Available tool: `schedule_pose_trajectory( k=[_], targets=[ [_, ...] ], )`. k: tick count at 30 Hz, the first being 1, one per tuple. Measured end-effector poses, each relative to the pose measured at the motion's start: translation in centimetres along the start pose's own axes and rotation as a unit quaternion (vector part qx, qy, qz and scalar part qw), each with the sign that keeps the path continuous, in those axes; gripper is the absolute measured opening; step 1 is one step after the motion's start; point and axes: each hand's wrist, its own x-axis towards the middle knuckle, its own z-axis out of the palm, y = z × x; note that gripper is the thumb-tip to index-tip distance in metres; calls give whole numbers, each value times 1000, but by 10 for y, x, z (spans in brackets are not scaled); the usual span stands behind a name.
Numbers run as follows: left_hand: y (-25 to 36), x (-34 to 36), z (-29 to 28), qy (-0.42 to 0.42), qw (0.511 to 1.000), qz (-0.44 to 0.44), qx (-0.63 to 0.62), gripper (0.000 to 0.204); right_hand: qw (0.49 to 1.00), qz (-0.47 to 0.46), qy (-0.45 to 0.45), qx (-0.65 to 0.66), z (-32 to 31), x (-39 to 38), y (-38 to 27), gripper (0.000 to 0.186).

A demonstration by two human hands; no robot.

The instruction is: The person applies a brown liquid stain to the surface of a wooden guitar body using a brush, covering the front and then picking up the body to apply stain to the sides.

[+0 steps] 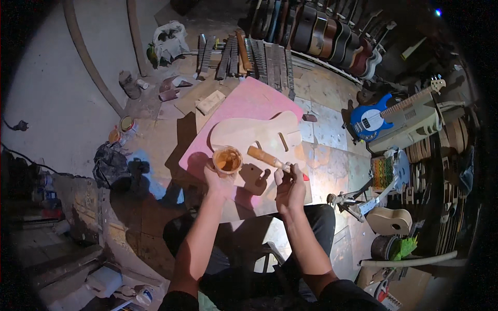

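Note:
My left hand (220, 179) is closed around a small clear cup (227, 159) with orange-brown liquid in it. In my right hand (290, 191) is a paintbrush (263, 156); its brownish end points left toward the cup, apart from it, and a bit of red shows by my fingers. Beneath both hands lies a pale, unpainted wooden guitar body (244, 131) with cut-out openings. The body rests on a pink board (262, 96) in front of my knees. Shadows of the cup and hands fall across wood and board.
Guitars (321, 33) stand in a row at the back. Several toothed metal strips (257, 57) lie before them. A blue bass guitar (371, 119) leans at right, above an acoustic guitar body (390, 222). Jars (127, 124) and a black bag (110, 163) sit at left.

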Motion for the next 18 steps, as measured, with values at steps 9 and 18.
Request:
schedule_pose_trajectory(
  k=[9,18],
  targets=[
    [63,12,-4,-6,991,104,-85,31,916,-164,-57,-363,35,103,86,29],
    [86,6,-12,28,983,135,-124,34,740,-350,-120,-562,49,117,86,20]
  ],
)
